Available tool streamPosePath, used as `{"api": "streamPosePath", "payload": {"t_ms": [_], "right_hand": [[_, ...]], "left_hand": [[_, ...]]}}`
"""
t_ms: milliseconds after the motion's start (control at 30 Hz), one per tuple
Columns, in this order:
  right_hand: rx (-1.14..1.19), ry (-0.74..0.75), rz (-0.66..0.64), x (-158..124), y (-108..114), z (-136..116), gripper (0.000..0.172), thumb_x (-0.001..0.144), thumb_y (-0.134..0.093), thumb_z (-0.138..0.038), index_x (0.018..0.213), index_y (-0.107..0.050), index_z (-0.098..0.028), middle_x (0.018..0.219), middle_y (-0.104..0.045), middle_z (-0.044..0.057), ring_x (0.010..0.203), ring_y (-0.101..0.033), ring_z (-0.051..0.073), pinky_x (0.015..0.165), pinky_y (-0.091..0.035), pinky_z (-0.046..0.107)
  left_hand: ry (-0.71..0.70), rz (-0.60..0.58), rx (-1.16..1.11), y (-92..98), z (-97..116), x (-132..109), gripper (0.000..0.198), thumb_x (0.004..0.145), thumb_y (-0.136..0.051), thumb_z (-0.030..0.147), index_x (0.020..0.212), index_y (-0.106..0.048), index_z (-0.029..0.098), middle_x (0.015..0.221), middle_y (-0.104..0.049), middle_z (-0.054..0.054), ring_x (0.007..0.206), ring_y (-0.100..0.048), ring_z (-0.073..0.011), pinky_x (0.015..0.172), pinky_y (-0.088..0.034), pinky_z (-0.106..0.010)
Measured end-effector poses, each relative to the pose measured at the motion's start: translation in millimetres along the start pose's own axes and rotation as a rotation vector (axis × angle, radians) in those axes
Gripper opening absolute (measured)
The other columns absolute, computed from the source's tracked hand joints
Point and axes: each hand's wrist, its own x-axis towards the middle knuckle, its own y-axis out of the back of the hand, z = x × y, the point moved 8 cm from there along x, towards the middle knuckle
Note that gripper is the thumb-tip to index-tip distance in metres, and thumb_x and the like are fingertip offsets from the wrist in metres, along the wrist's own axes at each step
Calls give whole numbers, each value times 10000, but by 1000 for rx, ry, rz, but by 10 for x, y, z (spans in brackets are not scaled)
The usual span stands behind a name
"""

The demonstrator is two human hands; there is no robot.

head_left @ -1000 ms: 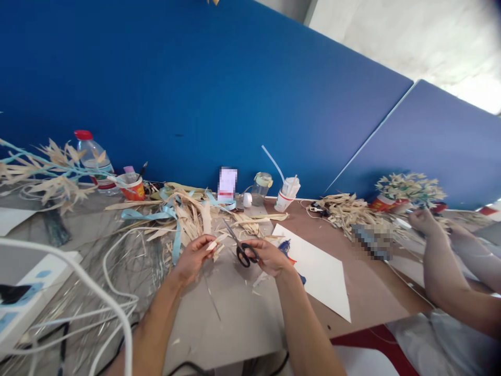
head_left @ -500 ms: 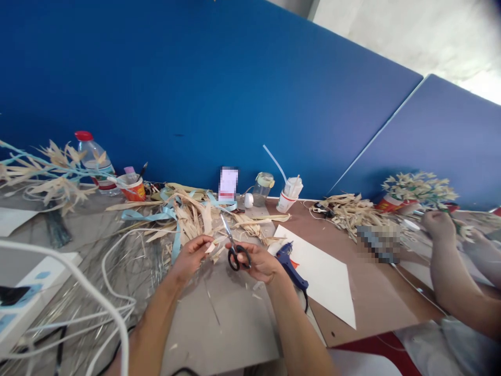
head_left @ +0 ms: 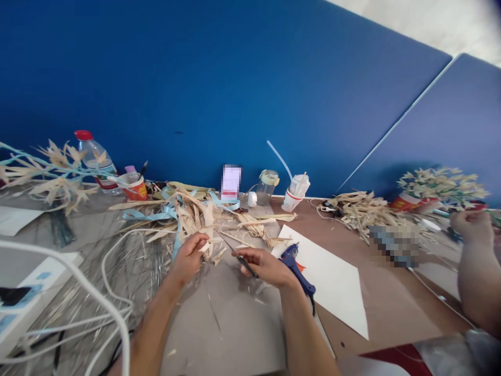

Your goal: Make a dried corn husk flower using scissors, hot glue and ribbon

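Note:
My left hand is closed in a pinch on a small pale straw strip at the near edge of a heap of dried straw strips. My right hand is closed round black-handled scissors, which lie low and nearly flat, blades pointing left toward the strip. A blue glue gun lies just right of my right hand, partly on a white sheet of paper.
Light blue ribbon, a red-capped water bottle, an orange cup, a jar and a straw cup stand along the blue partition. White cables cross the left. Another person's hand works at far right near a straw bouquet.
The scissors have dropped from upright to nearly flat in my right hand. My left hand stays pinched on the strip. The view has shifted slightly; the other person's hand moved right.

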Motion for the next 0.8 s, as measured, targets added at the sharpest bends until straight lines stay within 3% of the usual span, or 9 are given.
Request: {"api": "streamPosePath", "payload": {"t_ms": [433, 800], "right_hand": [[-48, 9, -13, -65, -19, -93, 346, 663, -751, -332, 950, -662, -159, 586, -456, -61, 541, -386, 75, 529, -293, 213], [-23, 3, -32, -81, -78, -121, 279, 686, -704, -335, 894, -657, -155, 544, -485, -55, 516, -436, 84, 518, -304, 219]], "left_hand": [[32, -32, 13, -1, 92, -5, 79, 683, -562, 247, 688, -638, 227, 687, -597, -11, 709, -508, -204, 689, -369, -295], [23, -31, 22, -11, 91, -1, 77, 673, -561, 238, 672, -638, 230, 682, -598, -15, 724, -512, -215, 704, -369, -305]]}}
